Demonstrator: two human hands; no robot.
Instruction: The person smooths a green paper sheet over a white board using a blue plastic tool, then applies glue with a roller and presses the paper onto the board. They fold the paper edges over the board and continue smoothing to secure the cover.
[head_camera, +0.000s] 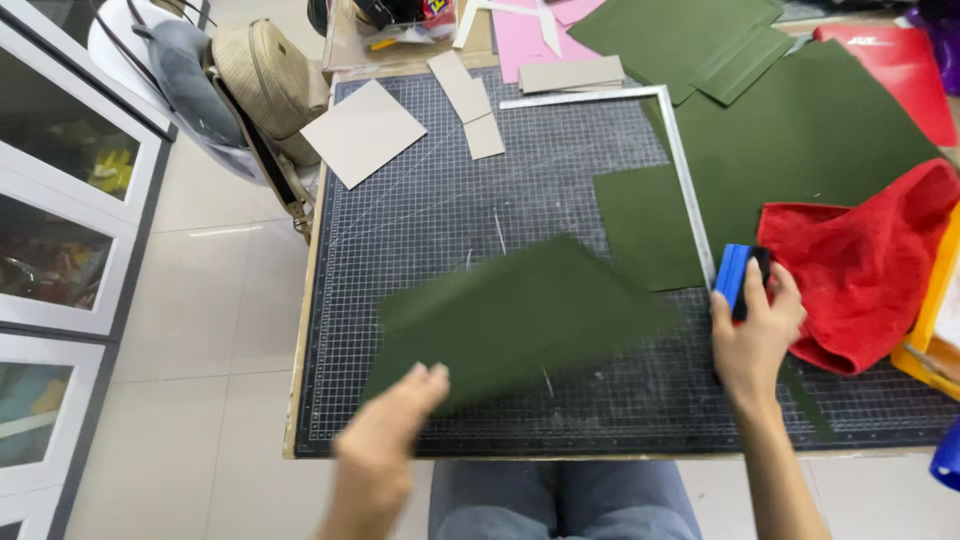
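Support: a wooden-edged table (303, 300), almost wholly covered by a dark gridded cutting mat (440, 200).
Mat, far left: a grey card square (363, 131) lay tilted, two narrow grey card strips (468, 103) just beside it.
Mat, far edge: a metal L-square (680, 160) ran along the top and down the right.
Mat, right: a large green sheet (810, 140) lay partly under the square, and a red cloth (860, 270) was bunched against it.
Mat, middle: a green panel (520, 315), blurred.
Table, back: pink paper (525, 40), more green pieces (680, 35), a red folder (900, 65).
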